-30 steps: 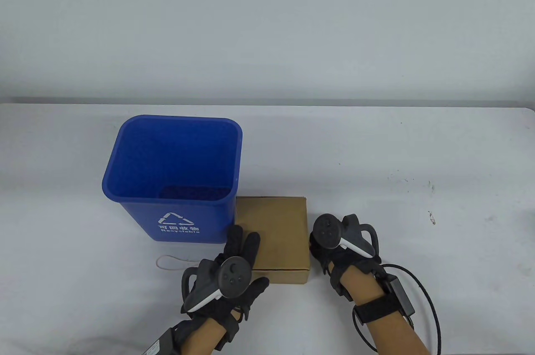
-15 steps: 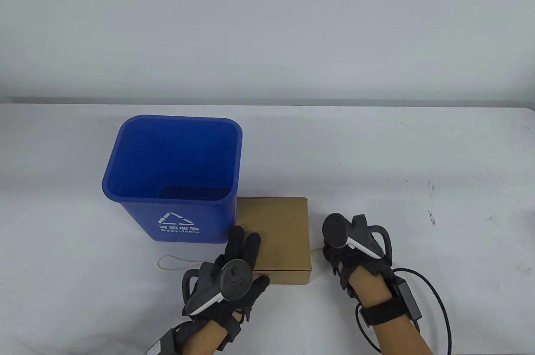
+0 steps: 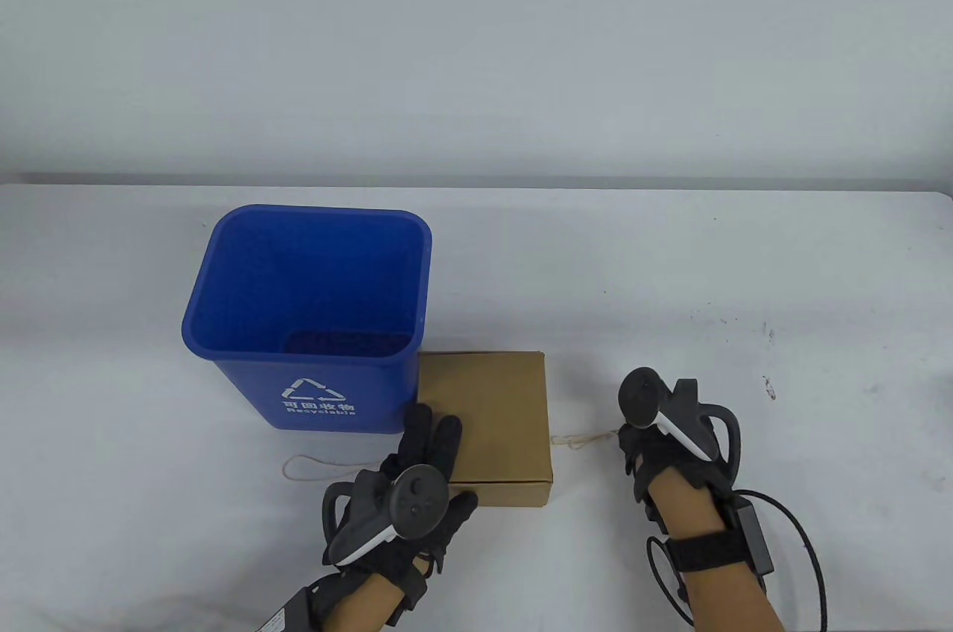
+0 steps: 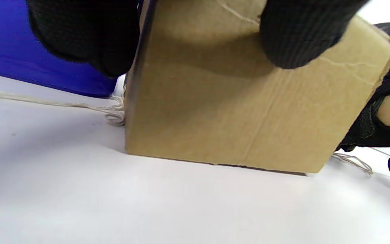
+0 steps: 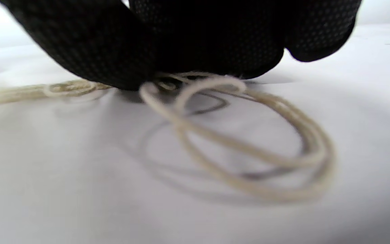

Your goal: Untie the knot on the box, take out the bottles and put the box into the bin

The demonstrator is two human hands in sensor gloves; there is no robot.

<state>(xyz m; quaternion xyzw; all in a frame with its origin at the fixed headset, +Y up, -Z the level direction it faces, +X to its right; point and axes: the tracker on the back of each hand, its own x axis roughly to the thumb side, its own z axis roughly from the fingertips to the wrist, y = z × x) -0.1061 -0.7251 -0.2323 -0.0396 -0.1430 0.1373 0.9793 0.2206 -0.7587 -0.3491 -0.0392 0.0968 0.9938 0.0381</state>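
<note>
Pulling the thin beige twine [image 3: 584, 440] out from under the closed brown cardboard box [image 3: 484, 409]; that's my read of the step: knot looks undone, string removal in hand, bottles not out yet

Right hand [image 3: 655, 449] sits on the table to the right of the box, well clear of it. Right wrist view shows its fingertips [image 5: 188, 44] bunched together and pinching the twine against the white tabletop [image 3: 744, 275], with loose coils lying in front. Twine runs from that pinch back to the box's lower right edge

Left hand [image 3: 417, 483] is pressing on the box's near-left corner: fingers [image 3: 432, 438] straight and slightly spread on the lid, thumb [image 4: 303, 30] down on the front face. Looks like bracing, not gripping

The other end of the twine trails out from the box's left side onto the table, below the blue plastic recycling bin [image 3: 309, 312]. Box stands on the table, touching or just beside the bin's right wall; can't tell which

Next move, judged: keep the box pinned, draw the twine fully clear to the right, drop it, then lift the lid. Lid flaps untouched; no bottles visible

Risk: twine snagging under the box and dragging it
</note>
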